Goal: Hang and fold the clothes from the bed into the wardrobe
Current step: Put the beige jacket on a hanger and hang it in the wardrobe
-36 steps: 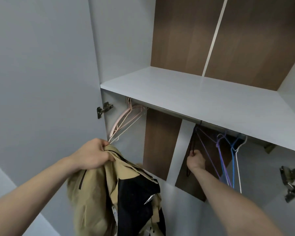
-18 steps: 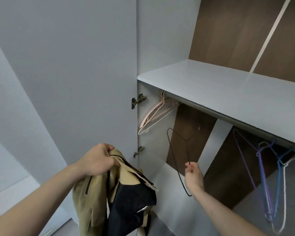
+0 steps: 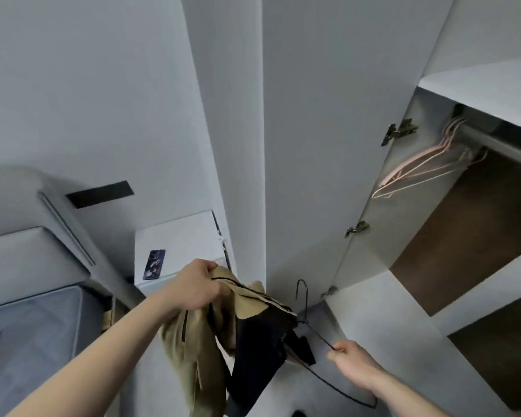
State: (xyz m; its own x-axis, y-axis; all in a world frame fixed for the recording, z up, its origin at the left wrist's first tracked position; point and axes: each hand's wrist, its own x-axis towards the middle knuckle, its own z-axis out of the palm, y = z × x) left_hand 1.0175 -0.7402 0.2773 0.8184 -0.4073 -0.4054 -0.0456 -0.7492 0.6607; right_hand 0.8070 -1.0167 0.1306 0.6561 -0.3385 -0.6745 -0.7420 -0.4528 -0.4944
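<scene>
Two hands are raised before the open wardrobe door (image 3: 328, 145) — a tan jacket (image 3: 211, 335) with dark lining is gripped at its collar by the left hand (image 3: 197, 285), left of the door's edge. A black wire hanger (image 3: 316, 332) is pinched by the right hand (image 3: 351, 361), below the door. Pink hangers (image 3: 418, 170) are hung on the rail beyond the door.

Jacket (image 3: 193, 350): tan with black lining, bunched, hanging limp from its collar, which is gripped by the left hand (image 3: 197, 285). Wire hanger (image 3: 319, 332): thin, black, hook upward, tilted, one shoulder pinched by the right hand (image 3: 351, 361), the other end tucked behind the jacket's black lining. Wardrobe (image 3: 373, 206): grey, door open, pale pink hangers (image 3: 424, 167) on its rail.
</scene>
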